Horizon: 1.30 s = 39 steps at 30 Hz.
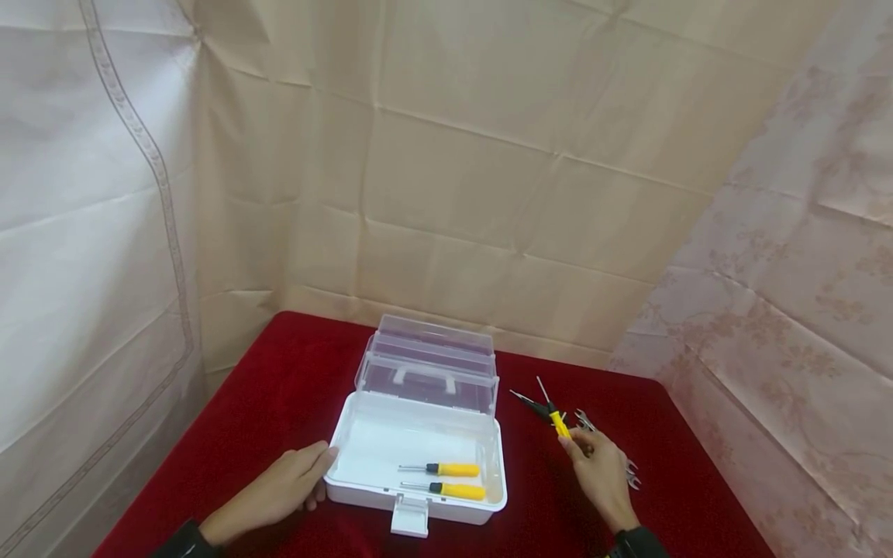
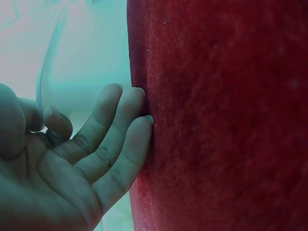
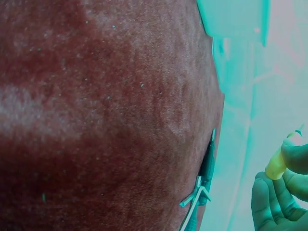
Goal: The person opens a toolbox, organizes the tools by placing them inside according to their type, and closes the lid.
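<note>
At left, a person's left hand (image 1: 289,479) grips the rim of an open white box (image 1: 412,422) on the counter (image 1: 258,411), where two screwdrivers (image 1: 458,470) lie inside by the front wall. Farther right, near a black tool (image 1: 539,409) and wrenches (image 1: 584,420), the right hand (image 1: 601,469) pinches a third screwdriver (image 1: 560,424) in its fingers outside the box, apparently mid-pickup, with the next move likely calling for a carry leftward and a lowering beside the pair. No brand, label or writing is legible.
</note>
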Tool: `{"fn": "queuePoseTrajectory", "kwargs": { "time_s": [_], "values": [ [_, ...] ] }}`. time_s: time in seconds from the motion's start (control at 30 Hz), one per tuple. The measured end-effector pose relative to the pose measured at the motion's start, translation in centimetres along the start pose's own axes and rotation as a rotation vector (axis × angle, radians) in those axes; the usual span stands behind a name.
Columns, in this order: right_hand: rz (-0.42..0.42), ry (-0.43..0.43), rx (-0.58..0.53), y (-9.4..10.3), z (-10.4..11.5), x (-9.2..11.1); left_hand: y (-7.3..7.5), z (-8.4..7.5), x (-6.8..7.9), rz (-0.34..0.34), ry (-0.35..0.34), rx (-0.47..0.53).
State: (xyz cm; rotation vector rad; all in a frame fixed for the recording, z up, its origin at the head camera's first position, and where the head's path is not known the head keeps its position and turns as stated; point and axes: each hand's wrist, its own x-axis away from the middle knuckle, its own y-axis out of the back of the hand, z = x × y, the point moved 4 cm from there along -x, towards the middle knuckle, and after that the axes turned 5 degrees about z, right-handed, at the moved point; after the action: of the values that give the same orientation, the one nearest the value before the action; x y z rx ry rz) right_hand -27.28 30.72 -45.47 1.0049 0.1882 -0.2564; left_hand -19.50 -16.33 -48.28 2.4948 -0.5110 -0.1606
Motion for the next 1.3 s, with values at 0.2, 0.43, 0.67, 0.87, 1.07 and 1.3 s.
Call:
{"fn": "queuePoseTrajectory", "kwargs": {
  "time_s": [0.2, 0.43, 0.67, 0.87, 1.07, 1.3],
  "values": [
    [-0.002, -0.005, -0.019, 0.2, 0.2, 0.1, 0.0, 0.0, -0.1, 0.007, 0.001, 0.004],
    [0.004, 0.019, -0.040, 0.3, 0.7, 0.3, -0.1, 0.0, -0.1, 0.002, 0.011, 0.004],
    [-0.019, 0.038, -0.050, 0.2, 0.9, 0.6, -0.2, 0.1, 0.1, 0.004, 0.000, 0.003],
    [-0.011, 0.037, -0.074, 0.2, 1.5, 0.8, -0.1, -0.1, -0.1, 0.000, 0.000, 0.001],
    [-0.023, 0.070, -0.077, 0.4, 2.2, 0.8, -0.1, -0.1, -0.1, 0.003, -0.002, 0.004],
    [-0.006, 0.066, -0.094, 0.2, 2.5, 1.1, -0.1, -0.2, 0.0, 0.001, -0.002, 0.000]
  ]
}}
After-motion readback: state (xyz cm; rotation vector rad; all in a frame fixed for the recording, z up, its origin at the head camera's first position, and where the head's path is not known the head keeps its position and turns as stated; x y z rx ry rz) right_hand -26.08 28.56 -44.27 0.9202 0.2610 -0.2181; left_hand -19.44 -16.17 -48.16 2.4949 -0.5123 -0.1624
